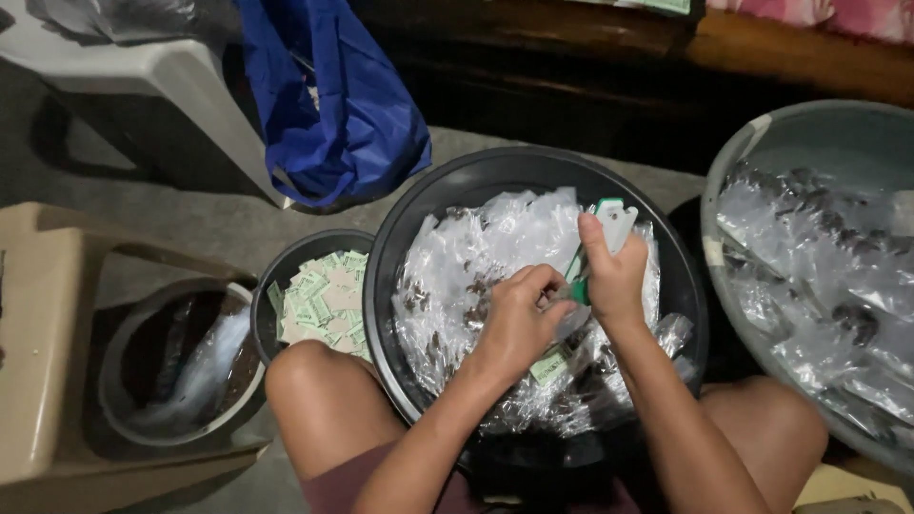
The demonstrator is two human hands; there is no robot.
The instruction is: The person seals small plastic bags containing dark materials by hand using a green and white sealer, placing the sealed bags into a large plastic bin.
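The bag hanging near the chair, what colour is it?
The bag is bright blue, seen in the head view.

It looked like a home used for piecework, with the person seated low on a bare concrete floor [190,214] rather than at any worktop. Plastic basins [400,247] of small clear packets [495,247] and a bowl of green paper slips [324,300] crowded round the knees. A blue bag [333,105], a plastic chair [143,71] and dark wooden furniture [571,57] stood close behind.
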